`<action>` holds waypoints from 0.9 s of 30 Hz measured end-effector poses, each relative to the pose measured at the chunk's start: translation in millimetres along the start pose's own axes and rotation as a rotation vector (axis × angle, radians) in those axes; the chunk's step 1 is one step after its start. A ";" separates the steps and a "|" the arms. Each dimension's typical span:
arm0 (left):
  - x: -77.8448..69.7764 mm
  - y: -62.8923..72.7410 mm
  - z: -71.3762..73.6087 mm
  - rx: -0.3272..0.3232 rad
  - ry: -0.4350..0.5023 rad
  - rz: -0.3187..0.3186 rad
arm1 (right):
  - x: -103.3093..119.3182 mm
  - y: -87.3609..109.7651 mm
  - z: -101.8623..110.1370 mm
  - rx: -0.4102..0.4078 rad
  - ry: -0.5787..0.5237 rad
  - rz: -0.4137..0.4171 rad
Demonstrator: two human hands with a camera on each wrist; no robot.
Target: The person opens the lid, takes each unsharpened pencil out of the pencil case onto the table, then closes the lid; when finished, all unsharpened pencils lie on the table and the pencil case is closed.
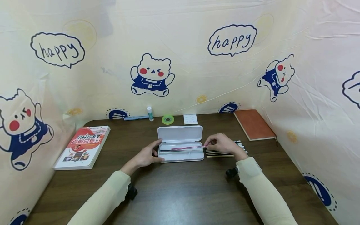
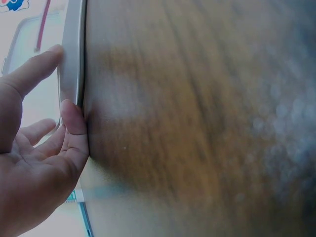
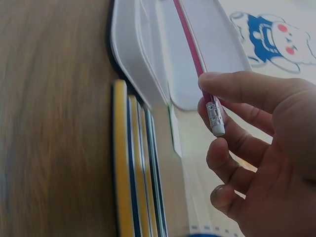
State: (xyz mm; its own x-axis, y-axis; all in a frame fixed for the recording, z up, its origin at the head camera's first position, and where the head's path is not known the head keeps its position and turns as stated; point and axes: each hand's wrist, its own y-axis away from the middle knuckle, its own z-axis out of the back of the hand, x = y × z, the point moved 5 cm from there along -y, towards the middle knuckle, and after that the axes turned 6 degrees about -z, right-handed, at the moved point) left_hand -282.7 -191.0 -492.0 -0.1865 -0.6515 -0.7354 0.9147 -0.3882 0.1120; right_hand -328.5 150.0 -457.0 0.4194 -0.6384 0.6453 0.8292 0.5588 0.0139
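A white pencil case (image 1: 180, 134) lies with its lid raised in the middle of the table. My left hand (image 1: 147, 155) grips the case's left end, thumb at the front edge and fingers round the side. Between thumb and fingertips my right hand (image 1: 222, 144) pinches a pink pencil (image 3: 190, 37) near its white eraser end. The pencil extends leftward over the tray. Inside the case lies a dark pencil (image 1: 166, 151). Several more pencils (image 1: 217, 155), some yellow-and-dark striped in the right wrist view, lie side by side just right of the case, partly hidden by my right hand.
A thick red-and-white book (image 1: 82, 148) lies at the left, a brown notebook (image 1: 254, 125) at the back right. Along the back edge are a blue pen-like stick (image 1: 136, 118), a glue stick (image 1: 150, 114), a green tape roll (image 1: 164, 119) and a white paper pad (image 1: 190, 119).
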 end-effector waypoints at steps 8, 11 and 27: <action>0.1 -0.4 0.8 -0.002 -0.011 0.005 | -24.0 22.4 19.6 0.001 0.008 -0.091; 0.1 -0.1 0.3 -0.001 -0.007 0.009 | -34.4 32.6 24.9 0.003 0.007 -0.122; -0.5 0.3 -0.2 -0.010 -0.001 0.013 | -80.9 90.9 51.1 0.014 -0.046 -0.318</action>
State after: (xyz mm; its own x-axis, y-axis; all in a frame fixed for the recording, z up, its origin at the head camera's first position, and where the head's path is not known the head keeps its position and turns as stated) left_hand -282.3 -190.7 -491.8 -0.1748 -0.6573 -0.7330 0.9206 -0.3732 0.1152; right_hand -305.9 279.5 -468.9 0.1226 -0.7577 0.6410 0.9108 0.3425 0.2307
